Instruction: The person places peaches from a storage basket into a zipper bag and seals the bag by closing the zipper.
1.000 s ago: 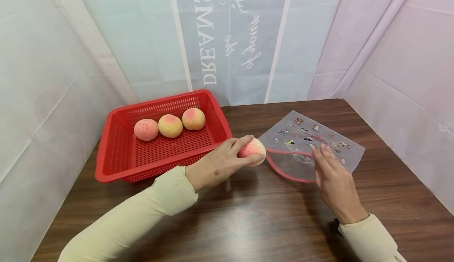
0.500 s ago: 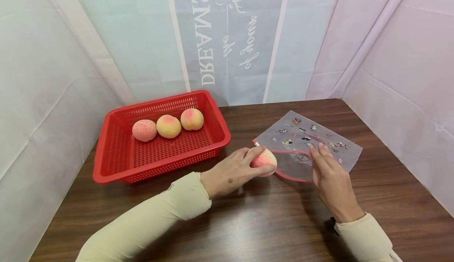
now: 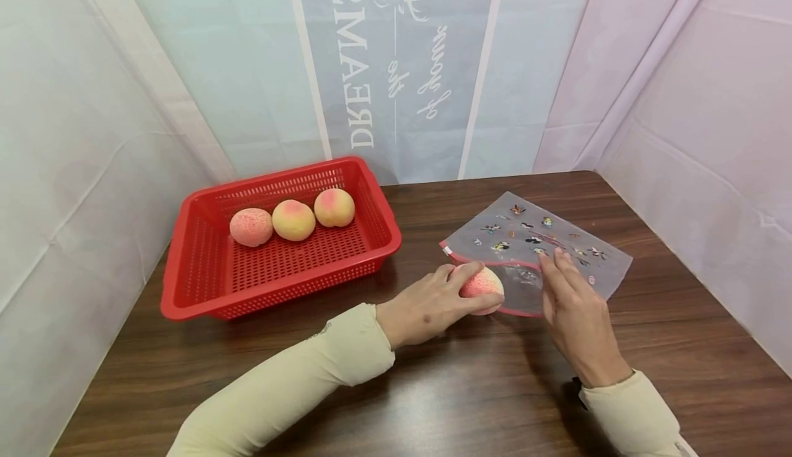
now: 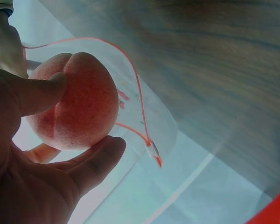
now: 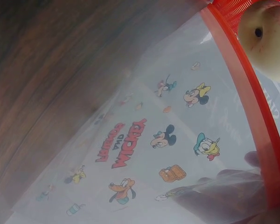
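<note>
A pink and cream peach [image 3: 481,288] is in my left hand [image 3: 427,306], gripped between thumb and fingers. It is at the gaping, red-edged mouth of a clear zip bag [image 3: 495,233] printed with cartoon figures. My right hand [image 3: 581,319] pinches the bag's near rim; in the right wrist view, its fingers [image 5: 219,198] show dimly through the film. The left wrist view has the peach [image 4: 77,102] in front of the bag's red rim [image 4: 135,70], with a white slider [image 4: 152,148] at one corner. Whether the peach touches the rim is hard to tell.
Three peaches [image 3: 293,220] lie in a row in a red perforated basket [image 3: 297,271] on the left of the brown wooden table [image 3: 433,402]. A printed cloth [image 3: 402,65] hangs behind the table, with pale cloth walls on both sides.
My left hand has carried the peach rightward and a little nearer to me, from beside the basket to the bag's mouth. My right hand and the bag have hardly moved.
</note>
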{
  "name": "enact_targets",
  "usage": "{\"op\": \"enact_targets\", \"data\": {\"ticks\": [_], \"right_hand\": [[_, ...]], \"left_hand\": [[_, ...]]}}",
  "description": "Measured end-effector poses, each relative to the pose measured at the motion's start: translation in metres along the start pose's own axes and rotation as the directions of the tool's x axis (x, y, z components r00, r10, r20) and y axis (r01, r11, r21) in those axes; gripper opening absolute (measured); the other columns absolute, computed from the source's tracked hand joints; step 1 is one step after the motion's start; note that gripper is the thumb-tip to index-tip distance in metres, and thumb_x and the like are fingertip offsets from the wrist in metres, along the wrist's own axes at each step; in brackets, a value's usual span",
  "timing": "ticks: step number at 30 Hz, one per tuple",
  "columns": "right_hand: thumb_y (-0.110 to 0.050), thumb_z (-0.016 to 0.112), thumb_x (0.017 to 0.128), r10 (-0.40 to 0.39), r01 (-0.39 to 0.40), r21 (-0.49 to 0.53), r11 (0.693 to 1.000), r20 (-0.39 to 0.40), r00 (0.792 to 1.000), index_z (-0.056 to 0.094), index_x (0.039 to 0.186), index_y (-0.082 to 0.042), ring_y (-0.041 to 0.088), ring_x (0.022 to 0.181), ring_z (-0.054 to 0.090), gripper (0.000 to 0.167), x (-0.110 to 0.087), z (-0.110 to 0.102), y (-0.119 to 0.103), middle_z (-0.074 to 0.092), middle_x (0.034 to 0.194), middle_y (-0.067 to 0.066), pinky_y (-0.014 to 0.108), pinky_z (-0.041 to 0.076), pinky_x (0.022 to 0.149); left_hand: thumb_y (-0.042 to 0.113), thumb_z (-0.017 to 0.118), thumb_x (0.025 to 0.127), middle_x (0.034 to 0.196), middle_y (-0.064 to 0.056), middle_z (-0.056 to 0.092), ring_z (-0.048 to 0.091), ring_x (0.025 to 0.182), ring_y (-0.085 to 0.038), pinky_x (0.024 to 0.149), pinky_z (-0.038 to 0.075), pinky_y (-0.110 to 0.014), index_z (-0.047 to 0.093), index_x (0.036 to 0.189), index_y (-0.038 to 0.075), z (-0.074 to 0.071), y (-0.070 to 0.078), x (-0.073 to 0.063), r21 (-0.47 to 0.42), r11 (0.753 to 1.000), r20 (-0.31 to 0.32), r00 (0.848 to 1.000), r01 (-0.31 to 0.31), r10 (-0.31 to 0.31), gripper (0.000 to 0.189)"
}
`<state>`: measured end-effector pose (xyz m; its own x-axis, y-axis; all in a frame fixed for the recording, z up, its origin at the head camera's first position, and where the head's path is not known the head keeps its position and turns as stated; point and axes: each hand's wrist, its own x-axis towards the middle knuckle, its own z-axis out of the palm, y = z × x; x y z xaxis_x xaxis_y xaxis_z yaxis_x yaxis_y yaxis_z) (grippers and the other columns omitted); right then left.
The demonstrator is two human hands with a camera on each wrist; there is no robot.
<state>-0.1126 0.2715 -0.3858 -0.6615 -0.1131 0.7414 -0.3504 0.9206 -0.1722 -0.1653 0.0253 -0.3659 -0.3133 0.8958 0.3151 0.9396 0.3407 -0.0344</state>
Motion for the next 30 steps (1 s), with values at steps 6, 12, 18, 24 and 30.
{"op": "enact_targets", "data": {"ticks": [6, 12, 18, 24, 30], "right_hand": [[0.014, 0.071, 0.079, 0.012, -0.012, -0.004, 1.000, 0.003, 1.000, 0.066, 0.123, 0.008, 0.050, 0.111, 0.061, 0.045, 0.000, -0.001, -0.001, 0.061, 0.124, 0.032, 0.064, 0.049, 0.085], [0.013, 0.071, 0.080, 0.014, -0.014, 0.000, 1.000, 0.002, 1.000, 0.065, 0.124, 0.007, 0.049, 0.111, 0.061, 0.045, -0.001, -0.001, -0.003, 0.061, 0.124, 0.032, 0.066, 0.047, 0.083], [0.013, 0.073, 0.079, 0.042, -0.042, 0.005, 0.999, 0.020, 0.999, 0.065, 0.125, 0.006, 0.049, 0.112, 0.061, 0.047, -0.001, -0.002, -0.003, 0.061, 0.126, 0.031, 0.069, 0.045, 0.080], [0.013, 0.073, 0.079, 0.049, -0.049, 0.010, 0.999, 0.024, 0.999, 0.065, 0.125, 0.007, 0.049, 0.113, 0.060, 0.047, -0.002, -0.003, -0.004, 0.060, 0.126, 0.032, 0.070, 0.045, 0.080], [0.013, 0.072, 0.079, 0.029, -0.029, 0.012, 0.999, 0.007, 1.000, 0.064, 0.124, 0.009, 0.049, 0.112, 0.061, 0.046, -0.002, -0.002, -0.005, 0.060, 0.125, 0.033, 0.069, 0.046, 0.080]], "left_hand": [[0.013, 0.052, 0.104, 0.147, -0.014, 0.038, 0.055, 0.110, -0.031, 0.089, 0.052, -0.037, 0.055, 0.140, 0.031, 0.005, 0.008, 0.010, -0.019, 1.000, 0.027, 1.000, 0.013, -0.012, 0.041], [0.012, 0.049, 0.105, 0.151, -0.015, 0.035, 0.053, 0.109, -0.034, 0.086, 0.053, -0.034, 0.052, 0.142, 0.031, 0.012, 0.015, 0.020, -0.050, 0.998, 0.067, 0.997, 0.028, -0.025, 0.041], [0.010, 0.050, 0.104, 0.142, -0.014, 0.041, 0.057, 0.092, -0.030, 0.076, 0.053, -0.030, 0.056, 0.136, 0.029, 0.017, 0.018, 0.027, -0.006, 1.000, 0.002, 1.000, -0.019, 0.019, 0.037], [0.004, 0.051, 0.101, 0.140, -0.011, 0.042, 0.058, 0.090, -0.029, 0.074, 0.054, -0.030, 0.057, 0.133, 0.028, 0.023, 0.020, 0.033, 0.019, 1.000, -0.002, 1.000, -0.020, 0.020, 0.041], [0.001, 0.050, 0.100, 0.142, -0.012, 0.042, 0.059, 0.097, -0.032, 0.076, 0.056, -0.031, 0.053, 0.138, 0.027, 0.027, 0.023, 0.042, 0.059, 0.998, 0.052, 0.999, 0.012, -0.015, 0.046]]}}
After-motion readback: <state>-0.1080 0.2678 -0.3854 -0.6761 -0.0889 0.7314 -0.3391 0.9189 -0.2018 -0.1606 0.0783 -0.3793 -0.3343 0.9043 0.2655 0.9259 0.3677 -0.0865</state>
